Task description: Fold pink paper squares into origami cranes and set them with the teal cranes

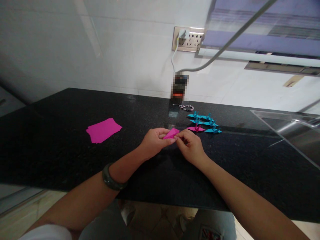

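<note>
A small piece of folded pink paper point(171, 133) is held between both hands, just above the dark counter. My left hand point(155, 141) is closed on its left side, thumb in front and fingers behind. At its right end, my right hand point(190, 144) pinches the paper between thumb and forefinger. Right behind my right hand rests a pink paper crane point(196, 128). Several blue paper cranes point(213, 130) stand around it in short rows. Off to the left lies a loose stack of pink paper sheets point(103, 130).
The black stone counter point(62, 146) meets a white tiled wall. A beaded bracelet point(187, 108) lies before a pixelated upright object point(179, 86) against the wall. A cable point(220, 53) and a wall socket point(188, 39) are above. A metal sink point(300, 133) is at the right.
</note>
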The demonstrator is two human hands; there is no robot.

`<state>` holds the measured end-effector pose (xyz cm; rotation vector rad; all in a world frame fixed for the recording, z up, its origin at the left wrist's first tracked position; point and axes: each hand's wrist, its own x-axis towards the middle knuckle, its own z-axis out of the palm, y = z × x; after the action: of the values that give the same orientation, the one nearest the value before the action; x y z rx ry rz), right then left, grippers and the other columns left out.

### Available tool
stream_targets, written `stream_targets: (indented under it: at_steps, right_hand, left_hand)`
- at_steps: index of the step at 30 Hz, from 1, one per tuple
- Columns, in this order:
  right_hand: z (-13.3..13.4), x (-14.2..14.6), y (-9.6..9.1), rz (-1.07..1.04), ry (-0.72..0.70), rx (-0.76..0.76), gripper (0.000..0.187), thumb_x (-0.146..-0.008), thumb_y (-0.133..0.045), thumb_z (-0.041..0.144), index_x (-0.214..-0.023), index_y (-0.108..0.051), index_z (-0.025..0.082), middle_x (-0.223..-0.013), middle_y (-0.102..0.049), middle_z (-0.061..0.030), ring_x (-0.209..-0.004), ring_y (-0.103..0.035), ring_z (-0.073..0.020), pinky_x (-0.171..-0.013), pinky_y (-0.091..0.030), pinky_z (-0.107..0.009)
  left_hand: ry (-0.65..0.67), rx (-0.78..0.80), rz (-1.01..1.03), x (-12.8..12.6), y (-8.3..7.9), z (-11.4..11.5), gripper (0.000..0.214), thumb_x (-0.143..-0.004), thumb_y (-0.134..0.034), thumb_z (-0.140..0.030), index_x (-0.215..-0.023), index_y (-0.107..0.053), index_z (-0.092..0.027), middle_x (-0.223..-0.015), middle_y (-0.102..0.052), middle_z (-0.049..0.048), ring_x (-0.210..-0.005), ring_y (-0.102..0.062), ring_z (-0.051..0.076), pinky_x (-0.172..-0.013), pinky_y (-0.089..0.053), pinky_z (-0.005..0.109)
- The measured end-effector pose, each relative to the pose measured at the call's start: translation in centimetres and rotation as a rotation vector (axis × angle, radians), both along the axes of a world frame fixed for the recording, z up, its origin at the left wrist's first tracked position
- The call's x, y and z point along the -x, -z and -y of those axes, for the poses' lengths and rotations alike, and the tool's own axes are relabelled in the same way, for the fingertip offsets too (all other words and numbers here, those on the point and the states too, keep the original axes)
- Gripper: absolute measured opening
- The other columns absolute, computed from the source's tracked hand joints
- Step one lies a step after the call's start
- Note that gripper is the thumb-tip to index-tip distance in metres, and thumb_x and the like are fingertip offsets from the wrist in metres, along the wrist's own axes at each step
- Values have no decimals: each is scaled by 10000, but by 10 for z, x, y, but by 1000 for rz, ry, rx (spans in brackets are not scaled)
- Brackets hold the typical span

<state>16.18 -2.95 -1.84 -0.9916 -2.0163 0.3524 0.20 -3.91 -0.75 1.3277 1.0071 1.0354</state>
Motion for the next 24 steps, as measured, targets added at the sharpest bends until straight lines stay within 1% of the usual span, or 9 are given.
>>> stream_targets:
  at_steps: [2,6,8,10,12,14,17,20,24]
  right_hand:
    - [0,0,0,-2,-4,1,124,-789,-473,202,-683,-533,178,-638,-496,-9,-605,-456,-121,-562,-353,-248]
    - [3,1,-1,-15,4,40,132,-785,-481,224,-672,-530,175,-631,-485,-8,-588,-451,-116,-536,-354,-241]
    - [3,0,-3,-65,52,62,102,-773,-505,263,-774,-552,172,-709,-507,-25,-630,-475,-124,-526,-372,-234]
    - [2,-2,-4,-119,83,85,227,-763,-524,302,-946,-552,172,-817,-531,-51,-695,-503,-138,-536,-398,-235]
    - [0,-3,-3,-122,35,138,281,-765,-523,319,-1007,-559,181,-851,-563,-58,-724,-526,-146,-573,-422,-249]
    - [-3,-3,-1,-118,-40,237,217,-767,-521,317,-915,-608,185,-787,-600,-44,-697,-545,-142,-604,-435,-262]
    - [-4,-1,2,-230,-47,447,186,-744,-546,332,-797,-615,168,-663,-595,-18,-568,-530,-118,-521,-429,-243]
    - [0,3,2,-402,-69,655,217,-719,-573,363,-766,-581,151,-588,-568,2,-469,-494,-92,-443,-411,-219]
    - [7,8,0,-598,-125,773,232,-706,-594,365,-756,-557,142,-572,-589,0,-498,-542,-96,-500,-453,-226]
  left_hand:
    - [10,-48,-26,1,2,-1,356,-655,-644,-300,-965,-615,-128,-932,-660,83,-835,-604,174,-746,-454,281]
    - [10,-106,-131,4,6,-5,325,-697,-597,-308,-975,-614,-140,-888,-666,74,-787,-610,171,-708,-465,278]
    - [21,-120,-180,6,8,-6,309,-707,-581,-287,-981,-610,-145,-875,-664,71,-753,-615,164,-683,-473,275]
    - [60,-126,-235,7,11,-7,285,-716,-562,-261,-976,-607,-152,-858,-661,65,-701,-617,152,-647,-478,271]
    - [96,-136,-289,8,12,-7,269,-717,-552,-242,-967,-604,-157,-838,-655,56,-659,-612,142,-610,-478,262]
    - [89,-150,-321,9,11,-7,277,-704,-564,-236,-968,-591,-157,-807,-646,47,-630,-602,133,-577,-470,250]
    - [7,-159,-267,9,5,-6,356,-669,-610,-237,-1007,-552,-140,-721,-626,28,-592,-582,121,-548,-455,234]
    - [-78,-126,-94,8,-3,-6,412,-625,-662,-240,-1000,-543,-117,-708,-621,25,-610,-575,113,-585,-455,236]
    - [-77,-20,69,6,-6,-4,298,-646,-653,-301,-865,-610,-104,-738,-629,35,-638,-564,107,-639,-455,246]
